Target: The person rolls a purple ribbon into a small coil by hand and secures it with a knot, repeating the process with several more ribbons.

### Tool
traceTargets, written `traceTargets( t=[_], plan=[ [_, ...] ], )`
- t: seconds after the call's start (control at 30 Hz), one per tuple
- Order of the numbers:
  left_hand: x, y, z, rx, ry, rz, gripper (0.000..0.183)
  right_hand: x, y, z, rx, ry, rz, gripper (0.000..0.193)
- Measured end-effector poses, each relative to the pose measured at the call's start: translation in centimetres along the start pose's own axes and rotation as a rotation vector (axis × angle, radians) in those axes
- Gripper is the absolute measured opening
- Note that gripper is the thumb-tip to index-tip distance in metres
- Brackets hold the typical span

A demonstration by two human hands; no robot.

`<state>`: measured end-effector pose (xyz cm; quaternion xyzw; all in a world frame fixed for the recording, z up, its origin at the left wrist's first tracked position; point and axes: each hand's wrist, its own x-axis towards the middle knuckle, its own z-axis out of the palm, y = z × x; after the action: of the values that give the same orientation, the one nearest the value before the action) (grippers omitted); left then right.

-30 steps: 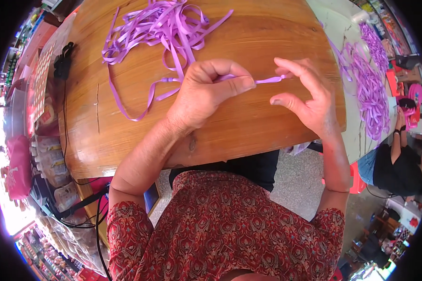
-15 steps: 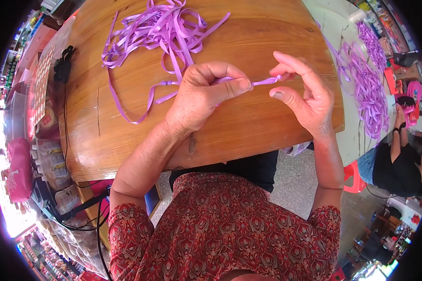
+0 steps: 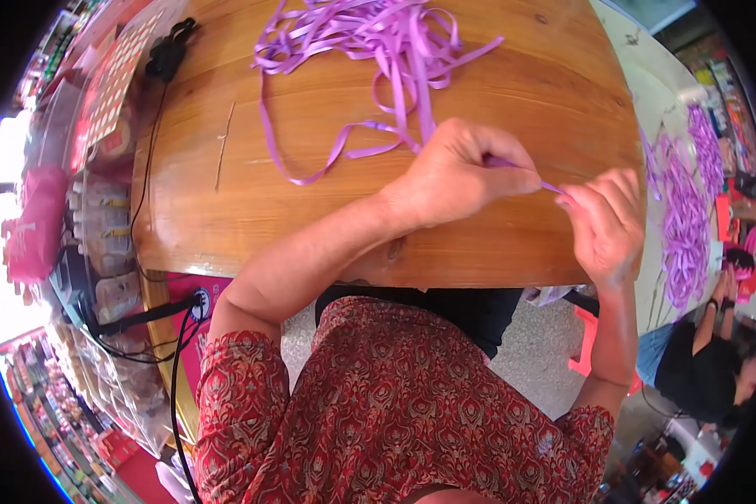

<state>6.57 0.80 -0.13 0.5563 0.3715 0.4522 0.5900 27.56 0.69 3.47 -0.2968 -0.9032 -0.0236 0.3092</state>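
The ribbon [image 3: 551, 187] is held between the two hands, above the wood table [image 3: 546, 92]. By the left hand [image 3: 469, 175] it is pinched between thumb and forefinger, with the other fingers folded under and mostly hidden. The right hand [image 3: 606, 222] is curled nearly closed, and the ribbon is gripped at its fingertips; the exact hold of the thumb cannot be made out. Between the hands only a short, narrow stretch is seen, drawn straight.

The ribbon looks very light, soft and limp, with a smooth sheen by which some slipping may be caused. Little risk of breakage is suggested, though creasing and twisting seem likely. It is probably best taken near a free end, flat between thumb and fingertip, with light tension kept.

Beyond the left hand, more purple ribbon is spread toward the pile [image 3: 416, 42], and a loose loop [image 3: 270, 134] is laid to its left. Whether the held stretch is joined to the pile cannot be told, since the join is covered by the left hand.
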Motion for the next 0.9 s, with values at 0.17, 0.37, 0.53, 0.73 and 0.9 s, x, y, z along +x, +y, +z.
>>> traceTargets(
  t=[0.17, 0.37, 0.53, 0.73, 0.9],
  plan=[
    [0.0, 0.2, -0.3, 0.101, -0.124, 0.071, 0.009, -1.8, 0.8, -1.1, 0.073, 0.051, 0.134, 0.007],
    [0.5, 0.9, -1.1, 0.192, -0.076, 0.198, 0.015, -6.7, 6.1, -4.4, 0.325, 0.352, 0.555, 0.007],
    [-0.2, 2.8, -3.3, 0.399, -0.07, 0.239, 0.014, -9.2, 9.2, -8.5, 0.624, 0.615, 0.702, 0.012],
    [-1.6, 1.7, -4.6, 0.234, 0.022, 0.049, 0.016, -8.4, 8.8, -8.3, 0.573, 0.642, 0.674, 0.012],
    [-2.3, 2.1, -3.8, 0.203, 0.059, 0.124, 0.016, -6.6, 10.9, -5.9, 0.473, 0.723, 0.733, 0.018]
  ],
)
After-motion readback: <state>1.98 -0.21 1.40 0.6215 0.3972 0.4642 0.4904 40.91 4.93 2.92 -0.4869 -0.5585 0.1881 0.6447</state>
